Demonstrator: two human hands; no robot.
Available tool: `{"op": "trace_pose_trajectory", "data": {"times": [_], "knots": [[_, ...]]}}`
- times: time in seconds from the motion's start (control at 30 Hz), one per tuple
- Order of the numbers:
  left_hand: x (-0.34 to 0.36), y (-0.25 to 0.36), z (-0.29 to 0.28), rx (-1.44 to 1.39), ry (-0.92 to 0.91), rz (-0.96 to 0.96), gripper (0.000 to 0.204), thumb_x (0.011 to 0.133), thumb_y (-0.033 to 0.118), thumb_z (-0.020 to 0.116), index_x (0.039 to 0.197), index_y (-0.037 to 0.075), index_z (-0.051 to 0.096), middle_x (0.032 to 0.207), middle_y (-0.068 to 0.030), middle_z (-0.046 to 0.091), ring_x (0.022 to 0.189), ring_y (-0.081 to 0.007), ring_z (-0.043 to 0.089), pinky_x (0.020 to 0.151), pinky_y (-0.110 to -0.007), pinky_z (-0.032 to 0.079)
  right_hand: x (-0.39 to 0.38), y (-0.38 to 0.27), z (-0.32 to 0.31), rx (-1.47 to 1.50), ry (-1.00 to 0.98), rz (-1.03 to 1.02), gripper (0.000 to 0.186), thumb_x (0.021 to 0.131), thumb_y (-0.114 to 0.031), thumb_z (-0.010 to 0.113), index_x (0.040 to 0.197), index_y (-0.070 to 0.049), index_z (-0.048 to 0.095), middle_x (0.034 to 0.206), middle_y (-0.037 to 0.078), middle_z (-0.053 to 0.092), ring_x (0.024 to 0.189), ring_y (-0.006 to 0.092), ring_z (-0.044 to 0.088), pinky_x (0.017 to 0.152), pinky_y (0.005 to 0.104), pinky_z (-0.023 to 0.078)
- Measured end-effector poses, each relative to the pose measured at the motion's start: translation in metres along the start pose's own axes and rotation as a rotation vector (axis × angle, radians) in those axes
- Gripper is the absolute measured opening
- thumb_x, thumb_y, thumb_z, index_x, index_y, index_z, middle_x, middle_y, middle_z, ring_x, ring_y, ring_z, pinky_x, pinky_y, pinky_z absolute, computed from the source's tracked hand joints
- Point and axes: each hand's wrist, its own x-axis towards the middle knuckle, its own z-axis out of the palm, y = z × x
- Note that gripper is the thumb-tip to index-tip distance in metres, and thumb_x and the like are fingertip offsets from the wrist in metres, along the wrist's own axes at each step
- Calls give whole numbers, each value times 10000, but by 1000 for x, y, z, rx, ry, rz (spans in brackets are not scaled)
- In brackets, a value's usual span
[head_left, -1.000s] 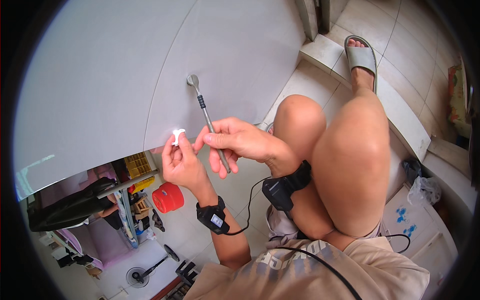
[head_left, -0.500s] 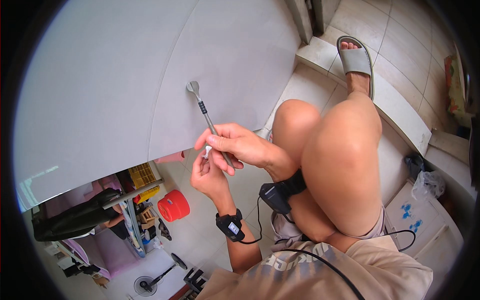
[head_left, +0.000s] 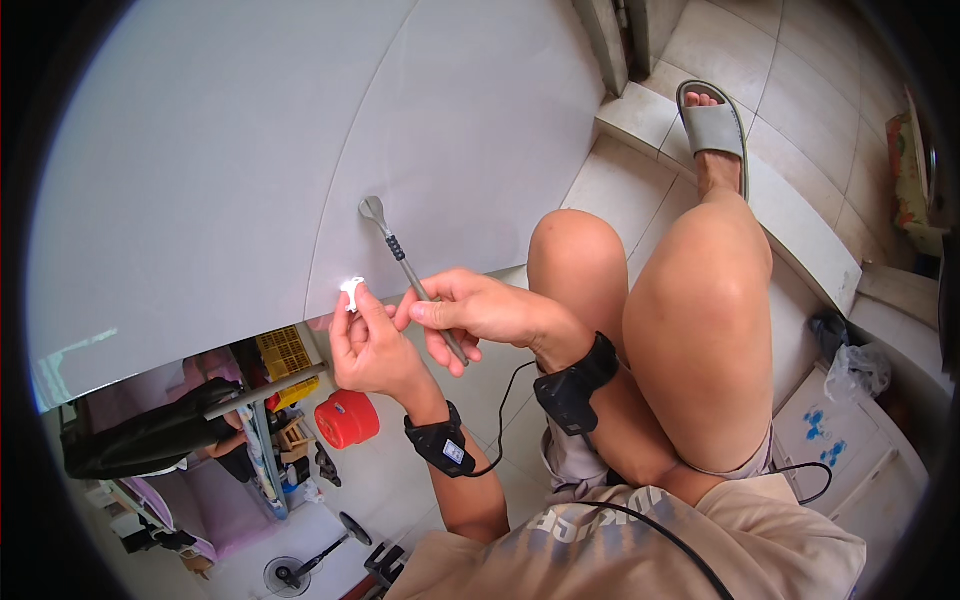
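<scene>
My left hand (head_left: 372, 350) pinches a small white piece (head_left: 353, 293), seemingly plastic, between thumb and fingers at the lower edge of the grey-white panel. Just to its right, my right hand (head_left: 470, 312) holds a metal ratchet wrench (head_left: 408, 270) across its fingers. The wrench's rounded head points up and left over the panel, with a dark ribbed band below it. Its handle end sticks out under my fingers. The two hands are close together, the right fingertips near the left thumb.
A large smooth panel (head_left: 210, 180) fills the upper left. Below it are a red bucket (head_left: 347, 418), a yellow crate (head_left: 285, 352) and a standing fan (head_left: 290, 575). My bent knees are at the right, near a tiled step (head_left: 800, 230) and a plastic bag (head_left: 858, 372).
My left hand has moved left and slightly up with the white piece, away from the right palm. The right hand and wrench have shifted a little down.
</scene>
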Motion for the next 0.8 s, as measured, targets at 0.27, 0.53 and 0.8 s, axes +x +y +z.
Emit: {"op": "trace_pose_trajectory", "data": {"times": [0.27,0.53,0.8], "knots": [[-36,-58,-15,-69,-166,-284,178,929,-21,698,1084,-106,679,900,-142,737,732,-166,692,648,-288,570,-5,-5,11,-305,41,340,253,1049,-196,426,972,-8,577,687,60,654,579,142,657,518,282,515],[-42,-67,-33,-146,-176,-429,233,932,-25,672,1134,-135,634,1001,-182,735,862,-217,728,770,-322,603,5,7,12,-374,-33,370,281,1071,-234,443,949,-4,549,695,75,651,611,158,673,526,292,542],[-21,-46,-25,-82,-125,-80,216,931,35,729,1096,-93,673,931,-162,749,730,-162,705,613,-247,551,11,7,-3,173,198,-117,303,1102,-317,442,979,-58,541,652,36,572,551,153,637,437,245,424]]}}
